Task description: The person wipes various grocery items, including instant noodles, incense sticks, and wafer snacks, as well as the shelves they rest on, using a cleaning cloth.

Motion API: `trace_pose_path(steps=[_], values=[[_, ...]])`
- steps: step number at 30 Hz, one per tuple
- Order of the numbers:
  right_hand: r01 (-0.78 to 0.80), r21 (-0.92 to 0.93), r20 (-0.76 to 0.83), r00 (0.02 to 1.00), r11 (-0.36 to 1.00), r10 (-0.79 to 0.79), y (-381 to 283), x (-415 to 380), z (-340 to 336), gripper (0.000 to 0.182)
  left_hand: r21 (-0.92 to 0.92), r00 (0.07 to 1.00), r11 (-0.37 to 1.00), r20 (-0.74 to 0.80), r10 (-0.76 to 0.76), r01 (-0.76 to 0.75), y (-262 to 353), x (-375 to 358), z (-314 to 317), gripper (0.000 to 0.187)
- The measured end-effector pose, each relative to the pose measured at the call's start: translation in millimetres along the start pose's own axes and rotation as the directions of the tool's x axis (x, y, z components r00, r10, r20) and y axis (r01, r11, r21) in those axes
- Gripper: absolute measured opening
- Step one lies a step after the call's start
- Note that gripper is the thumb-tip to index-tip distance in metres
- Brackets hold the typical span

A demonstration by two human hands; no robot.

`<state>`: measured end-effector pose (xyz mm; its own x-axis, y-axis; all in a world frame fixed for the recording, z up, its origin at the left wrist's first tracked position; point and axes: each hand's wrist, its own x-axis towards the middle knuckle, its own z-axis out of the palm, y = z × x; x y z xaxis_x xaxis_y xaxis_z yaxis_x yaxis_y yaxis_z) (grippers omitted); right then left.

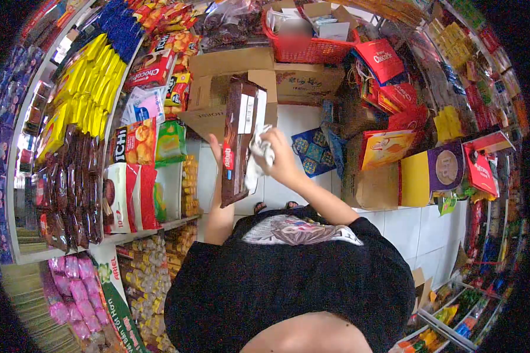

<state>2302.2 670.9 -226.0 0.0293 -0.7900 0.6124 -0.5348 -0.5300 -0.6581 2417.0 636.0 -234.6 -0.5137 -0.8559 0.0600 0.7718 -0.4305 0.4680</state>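
**Cloth meets biscuit box in a crowded shop aisle**

An open cardboard carton (218, 88) sits on the floor ahead, flaps spread, its inside hidden behind the brown biscuit box (239, 141) held up in front of it. Beyond, a red plastic basket (303, 50) holds papers and small cartons. On the left, a white shelf (176, 222) carries rows of snack packets (134, 141), with brown sachets (70, 182) hanging beside them (yellow packs above). To the right, red and yellow gift boxes (388, 147) lean against one another.

The biscuit box stands upright at chest height, between the two hands, above the white floor tiles. The left hand (217, 150) grips it from behind; only a fingertip or two shows past its edge, so how far the fingers curl cannot be told. The right hand (280, 156) has its fingers bunched tight around a crumpled white cloth (256, 159), which is pressed against the box's front side.
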Motion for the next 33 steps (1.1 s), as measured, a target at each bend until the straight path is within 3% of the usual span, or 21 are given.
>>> trace_pose_path(steps=[4, 7, 8, 10, 11, 13, 14, 15, 17, 18, 24, 27, 28, 30, 31, 33], values=[[-0.058, 0.013, -0.096, 0.994, 0.998, 0.059, -3.7, 22.1, 1.9, 0.037, 0.146, 0.972, 0.989, -0.230, 0.040, -0.006, -2.1, -9.1, 0.7, 0.040], [0.273, 0.105, 0.000, 0.962, 0.956, -0.275, -21.8, 14.8, 10.3, 0.037, 0.219, 0.935, 0.976, -0.345, 0.079, -0.001, 0.4, -18.0, -0.8, 0.040], [0.361, 0.045, 0.175, 0.915, 0.931, -0.364, -30.3, 8.3, 8.7, 0.036, 0.205, 0.940, 0.979, -0.336, 0.065, 0.006, 1.6, -19.5, -1.8, 0.040], [0.605, 0.000, 0.257, 0.770, 0.796, -0.584, -32.6, 0.9, 6.2, 0.034, 0.180, 0.950, 0.984, -0.311, 0.040, 0.017, 5.0, -19.9, -3.2, 0.040], [0.611, 0.005, 0.258, 0.764, 0.792, -0.591, -22.4, 1.9, 5.8, 0.034, 0.167, 0.954, 0.986, -0.298, 0.032, 0.020, 7.2, -19.8, -3.9, 0.040], [0.601, -0.077, 0.155, 0.796, 0.796, -0.585, 9.1, 11.5, 5.2, 0.028, 0.142, 0.960, 0.990, -0.281, 0.018, 0.023, 11.1, -23.9, -5.9, 0.040], [0.533, -0.107, 0.020, 0.845, 0.839, -0.535, 18.0, 24.4, 2.7, 0.026, 0.130, 0.962, 0.991, -0.274, 0.013, 0.024, 13.6, -27.0, -7.1, 0.040], [0.382, -0.101, -0.114, 0.913, 0.919, -0.392, 23.0, 36.0, -2.6, 0.028, 0.120, 0.964, 0.992, -0.266, 0.007, 0.026, 16.1, -29.7, -8.1, 0.040], [0.156, -0.136, -0.300, 0.935, 0.978, -0.190, 19.2, 65.8, -7.0, 0.027, 0.095, 0.970, 0.995, -0.243, -0.009, 0.033, 18.6, -31.8, -8.8, 0.040], [0.128, -0.111, -0.265, 0.952, 0.986, -0.154, 15.7, 72.9, -8.6, 0.026, 0.082, 0.974, 0.996, -0.228, -0.019, 0.039, 19.0, -31.0, -8.5, 0.040], [0.321, 0.051, -0.082, 0.945, 0.946, -0.316, -3.0, 97.1, -14.9, 0.021, 0.011, 0.983, 0.994, -0.146, -0.108, 0.111, 17.3, -32.0, -8.7, 0.041], [0.200, 0.215, 0.039, 0.976, 0.956, -0.213, 14.0, 102.2, -17.7, 0.016, -0.023, 0.980, 0.988, -0.127, -0.156, 0.154, 17.8, -41.9, -11.9, 0.041], [0.150, 0.175, 0.123, 0.977, 0.973, -0.173, 19.3, 101.6, -21.5, 0.013, -0.038, 0.978, 0.985, -0.119, -0.174, 0.170, 15.9, -45.0, -12.8, 0.041], [0.061, 0.224, 0.139, 0.986, 0.973, -0.094, 38.0, 94.9, -19.7, 0.013, -0.071, 0.973, 0.977, -0.093, -0.209, 0.203, 10.9, -47.3, -14.0, 0.041], [0.057, 0.222, 0.141, 0.986, 0.973, -0.090, 53.3, 90.4, -17.0, 0.013, -0.085, 0.971, 0.972, -0.077, -0.226, 0.220, 9.1, -46.8, -14.3, 0.041], [-0.089, 0.053, 0.269, 0.960, 0.995, 0.072, 83.1, 78.5, -11.9, 0.013, -0.110, 0.965, 0.961, -0.045, -0.259, 0.253, 6.9, -45.4, -15.0, 0.041]])
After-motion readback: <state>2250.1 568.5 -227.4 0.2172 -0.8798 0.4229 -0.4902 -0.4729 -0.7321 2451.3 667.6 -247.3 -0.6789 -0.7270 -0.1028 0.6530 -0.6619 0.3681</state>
